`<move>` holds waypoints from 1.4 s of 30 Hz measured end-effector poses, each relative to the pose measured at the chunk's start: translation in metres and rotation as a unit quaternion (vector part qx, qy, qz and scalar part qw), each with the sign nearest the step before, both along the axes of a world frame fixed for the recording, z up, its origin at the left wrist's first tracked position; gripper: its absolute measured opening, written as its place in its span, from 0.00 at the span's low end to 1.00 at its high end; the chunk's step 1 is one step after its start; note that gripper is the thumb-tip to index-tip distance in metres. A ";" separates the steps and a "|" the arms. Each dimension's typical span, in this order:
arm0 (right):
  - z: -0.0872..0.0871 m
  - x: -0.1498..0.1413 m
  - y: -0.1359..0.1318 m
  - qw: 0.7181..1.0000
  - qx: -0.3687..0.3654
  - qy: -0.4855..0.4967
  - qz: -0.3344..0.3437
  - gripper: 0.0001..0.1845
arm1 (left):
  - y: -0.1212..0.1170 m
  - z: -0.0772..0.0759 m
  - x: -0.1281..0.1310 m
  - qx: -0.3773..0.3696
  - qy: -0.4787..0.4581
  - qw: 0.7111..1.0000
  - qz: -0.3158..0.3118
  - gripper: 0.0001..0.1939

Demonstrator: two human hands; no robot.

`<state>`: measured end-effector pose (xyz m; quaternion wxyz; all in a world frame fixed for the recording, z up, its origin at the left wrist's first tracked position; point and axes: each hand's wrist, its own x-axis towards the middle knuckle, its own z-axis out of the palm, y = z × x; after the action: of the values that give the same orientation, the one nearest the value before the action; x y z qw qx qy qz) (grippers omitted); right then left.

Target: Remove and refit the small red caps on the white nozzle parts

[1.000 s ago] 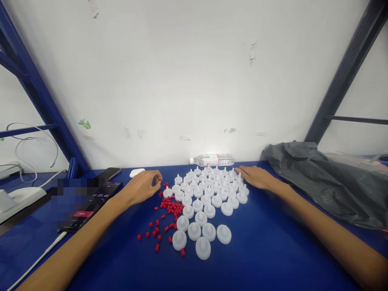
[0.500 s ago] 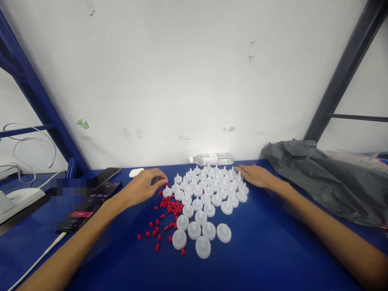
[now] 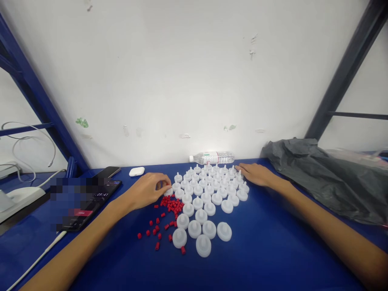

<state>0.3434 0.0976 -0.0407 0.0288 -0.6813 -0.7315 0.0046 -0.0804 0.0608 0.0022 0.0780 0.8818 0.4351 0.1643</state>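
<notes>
My left hand [image 3: 154, 188] is closed in a pinch at the top of a white spouted cap [image 3: 168, 192] at the left edge of the group. A small red tip cap showed at these fingertips half a second ago; the fingers hide it now. Just below lies a loose pile of small red tip caps [image 3: 172, 204], with more scattered toward the front. Many white spouted caps [image 3: 198, 203] stand spout up across the middle. At their back right my right hand [image 3: 254, 173] rests flat on the table, fingers stretched out beside the rearmost caps, holding nothing visible.
A clear plastic bottle [image 3: 212, 157] lies along the wall. On the left are a phone showing a timer [image 3: 91, 208], another phone [image 3: 107, 173], a white earbud case [image 3: 136, 171] and a white cable [image 3: 38, 260]. A dark grey plastic bag [image 3: 306, 173] lies on the right.
My left hand has moved slightly right and down onto the white spouted cap, uncovering the earbud case. The red tip cap at its fingertips is now out of sight. My right hand stays put.
</notes>
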 end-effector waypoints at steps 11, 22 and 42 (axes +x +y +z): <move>0.009 -0.006 -0.009 0.998 0.056 -0.025 -0.034 0.29 | -0.003 0.003 0.000 0.073 -0.038 0.996 0.015 0.14; 0.054 -0.080 -0.072 0.923 0.333 0.108 0.158 0.20 | -0.016 -0.018 0.021 0.273 -0.138 0.944 -0.121 0.08; 0.020 -0.145 -0.115 0.858 0.271 0.193 0.391 0.20 | -0.048 -0.019 0.048 0.375 -0.108 0.905 -0.168 0.05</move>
<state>0.1980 -0.0172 -0.0208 0.3484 -0.2905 -0.8897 -0.0514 -0.0322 0.0124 -0.0166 -0.1855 0.8829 0.1753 0.3941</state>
